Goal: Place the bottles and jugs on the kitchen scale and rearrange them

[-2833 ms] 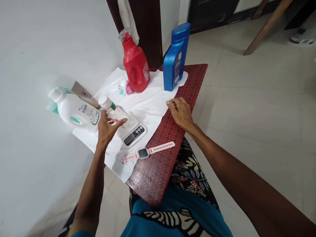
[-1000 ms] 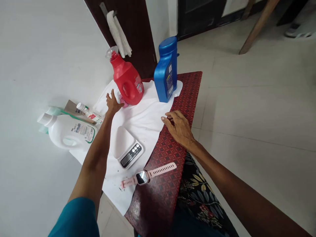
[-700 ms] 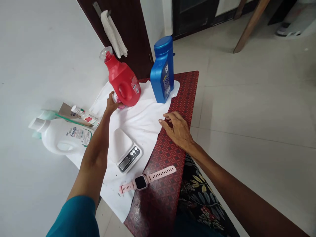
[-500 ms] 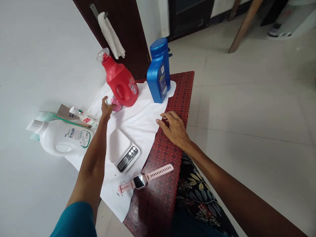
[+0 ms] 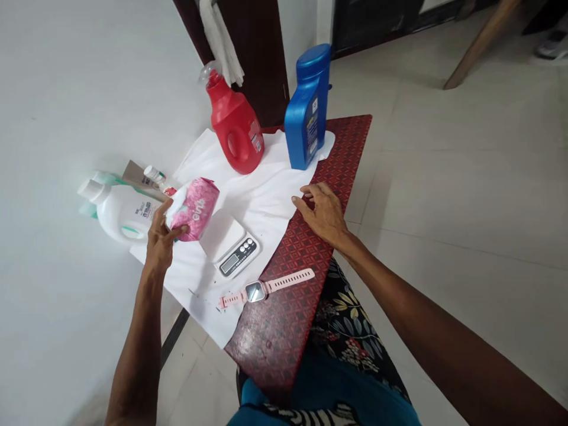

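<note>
My left hand (image 5: 160, 239) grips a pink and white soft plastic packet (image 5: 197, 210), held up off the cloth. The packet hangs beside and partly over the white digital kitchen scale (image 5: 239, 253), covering one corner of it. Fingers a little bent and apart, my right hand (image 5: 323, 212) rests at the table edge and holds nothing. Closest to it on the far side stands a blue bottle (image 5: 306, 112). A pink-strapped smartwatch (image 5: 255, 291) lies flat in front of the scale.
A white cloth (image 5: 270, 207) covers part of the red patterned table (image 5: 284, 307). Toward the back is a red detergent jug (image 5: 237, 127). By the wall are a white jug (image 5: 119, 210) and a small clear bottle (image 5: 156, 176). A towel (image 5: 219, 44) hangs on the door.
My left hand has lifted the pink packet from beside the red jug and brought it nearer, to the left of the scale. My right hand stays at the table edge. The view has shifted slightly.
</note>
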The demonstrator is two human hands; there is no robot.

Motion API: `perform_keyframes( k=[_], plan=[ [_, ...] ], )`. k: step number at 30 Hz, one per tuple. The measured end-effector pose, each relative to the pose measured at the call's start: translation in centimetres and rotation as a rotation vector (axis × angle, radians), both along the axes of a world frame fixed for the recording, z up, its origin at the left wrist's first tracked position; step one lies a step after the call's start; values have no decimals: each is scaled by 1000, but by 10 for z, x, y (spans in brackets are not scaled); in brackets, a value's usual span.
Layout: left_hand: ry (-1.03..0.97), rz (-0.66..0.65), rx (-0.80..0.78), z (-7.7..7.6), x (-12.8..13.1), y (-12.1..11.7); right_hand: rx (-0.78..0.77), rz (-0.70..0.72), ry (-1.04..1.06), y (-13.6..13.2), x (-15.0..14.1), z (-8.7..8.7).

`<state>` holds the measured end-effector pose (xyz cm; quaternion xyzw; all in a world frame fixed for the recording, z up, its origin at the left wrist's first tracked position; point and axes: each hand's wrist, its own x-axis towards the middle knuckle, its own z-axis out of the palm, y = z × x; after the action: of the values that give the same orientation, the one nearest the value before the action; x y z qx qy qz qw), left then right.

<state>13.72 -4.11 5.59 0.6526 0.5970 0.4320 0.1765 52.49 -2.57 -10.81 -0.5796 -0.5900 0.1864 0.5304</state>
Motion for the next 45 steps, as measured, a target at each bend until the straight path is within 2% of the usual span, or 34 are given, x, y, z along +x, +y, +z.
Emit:
perform_keyframes(
  k=[2, 4, 8, 12, 14, 18, 21, 24, 28, 31, 35, 40, 42, 45],
  plan=[
    [16, -69, -63, -2, 2, -31, -3, 2, -12, 1, 0, -2],
    [59, -92, -87, -10, 6, -50, 9, -5, -26, 2, -1, -3],
    [134, -127, -77, -29, 15, -62, 40, -16, -41, 3, -3, -6],
    [215, -185, -81, -28, 16, -67, 40, -21, -43, 3, -4, -6],
    [218, -139, -88, -21, 11, -72, 38, -22, -45, 2, -3, -5],
    [112, 66, -2, -6, -5, -82, 42, -17, -45, 2, -1, -5],
    [47, 168, 83, -3, -9, -84, 43, -13, -49, 1, 0, -5],
    [75, 161, 74, -13, 3, -78, 34, -13, -47, 0, 0, -5],
    [142, 87, -12, -38, 32, -64, 32, -14, -21, 0, -1, -7],
    [90, 126, -27, -50, 39, -55, 25, -16, -15, 0, -2, -9],
    [-15, 225, 15, -50, 20, -36, -5, -7, -27, -1, -2, -9],
    [105, 411, 147, -44, -17, 11, -29, -21, -44, -2, 0, -8],
    [140, 427, 122, -49, -25, 27, -31, -21, -43, -2, 1, -8],
    [149, 450, 28, -65, -30, 40, -34, -18, -48, -3, 1, -8]
  ],
)
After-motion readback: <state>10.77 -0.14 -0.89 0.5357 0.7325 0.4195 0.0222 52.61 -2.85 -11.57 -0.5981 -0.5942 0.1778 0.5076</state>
